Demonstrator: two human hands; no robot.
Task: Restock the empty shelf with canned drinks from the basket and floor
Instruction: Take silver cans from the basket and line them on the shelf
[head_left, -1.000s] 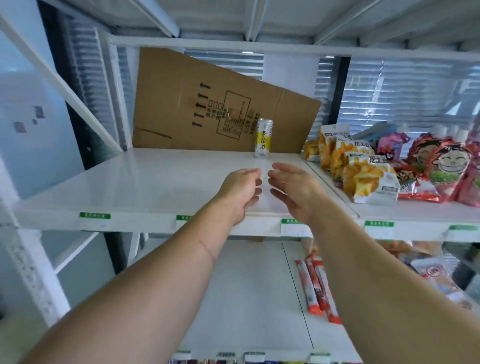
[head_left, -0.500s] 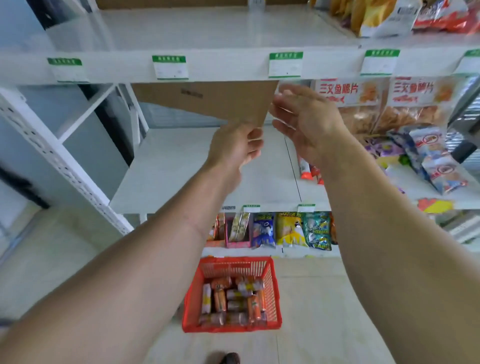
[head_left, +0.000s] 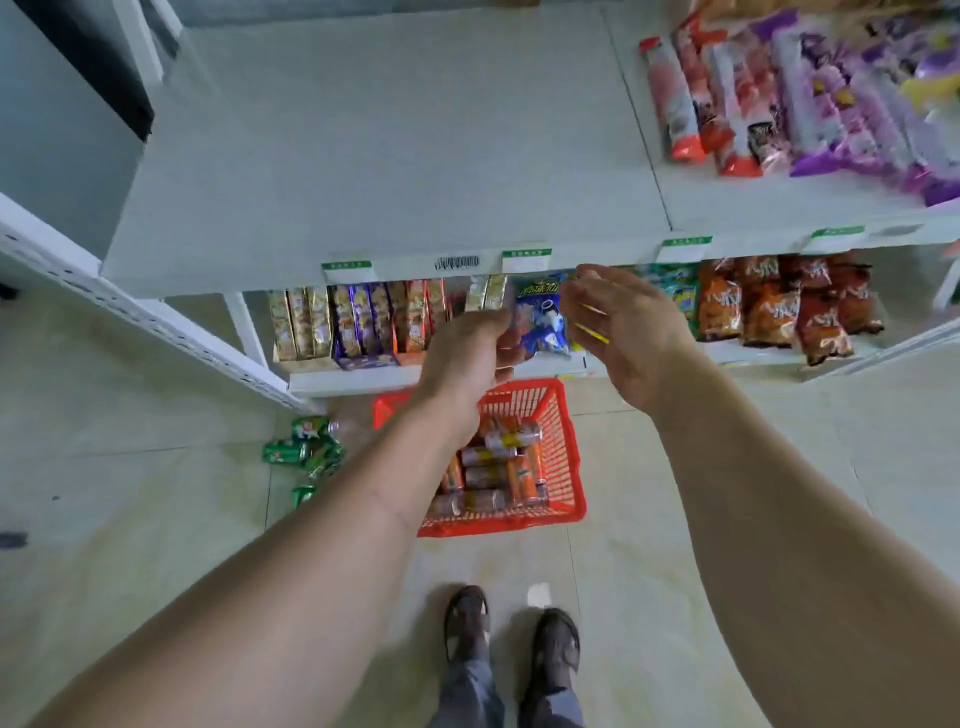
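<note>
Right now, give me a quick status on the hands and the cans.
Left hand and right hand empty above the red basket. Cans inside. Green cans on floor, left. Nothing in the way.

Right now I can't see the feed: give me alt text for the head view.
Both hands, left hand and right hand, reach down empty toward a red basket of cans on the floor below a bare white shelf. Green cans lie on the floor left of the basket; snack packets fill the shelf's right side.

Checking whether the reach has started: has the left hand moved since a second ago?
Yes. The left hand dropped from the upper shelf to just above the red basket.
</note>
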